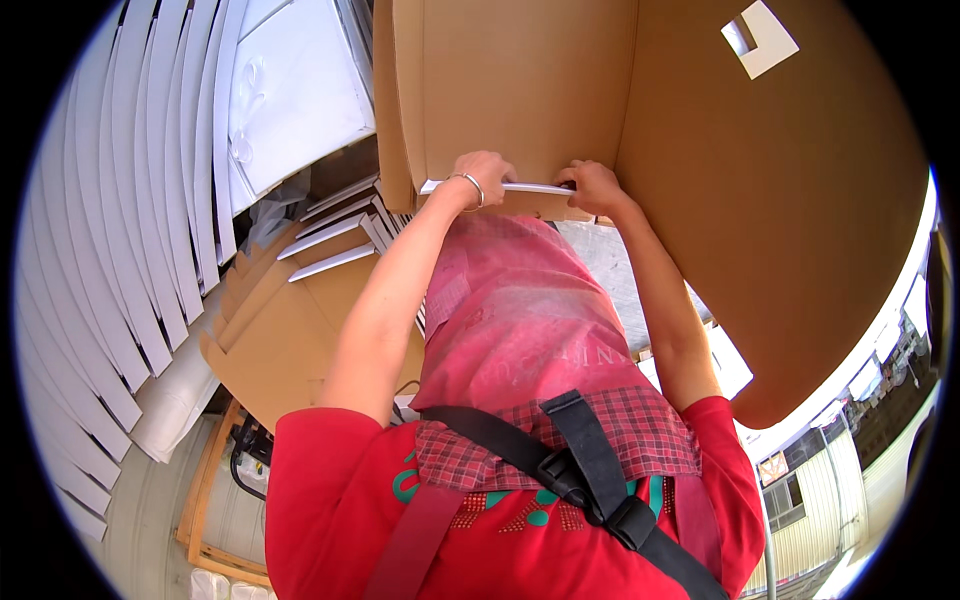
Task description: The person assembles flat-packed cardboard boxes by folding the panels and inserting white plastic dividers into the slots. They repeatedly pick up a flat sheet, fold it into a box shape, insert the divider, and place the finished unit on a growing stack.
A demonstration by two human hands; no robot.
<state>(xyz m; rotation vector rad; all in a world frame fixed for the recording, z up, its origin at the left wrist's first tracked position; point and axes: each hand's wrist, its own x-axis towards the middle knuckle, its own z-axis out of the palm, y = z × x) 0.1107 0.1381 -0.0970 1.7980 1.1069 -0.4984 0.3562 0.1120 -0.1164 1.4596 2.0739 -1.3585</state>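
Observation:
A big cardboard box (520,90), brown inside and white along its folded edge, stands in front of me. My left hand (484,177), with a bangle (474,188) at the wrist, is closed over the white edge (535,188) nearest me. Farther right along that same edge my right hand (592,186) grips it with curled fingers. Some fingertips of both hands are hidden behind the edge. A wide brown panel (780,220) of the cardboard spreads out to the right of my right arm, with a cut-out hole (740,37) near its top.
Long white panels (120,200) stand in a row at the left. Behind them is a flat white sheet (300,90). More folded cardboard (310,340) leans beside my left arm. A wooden frame (205,500) lies on the floor at the lower left.

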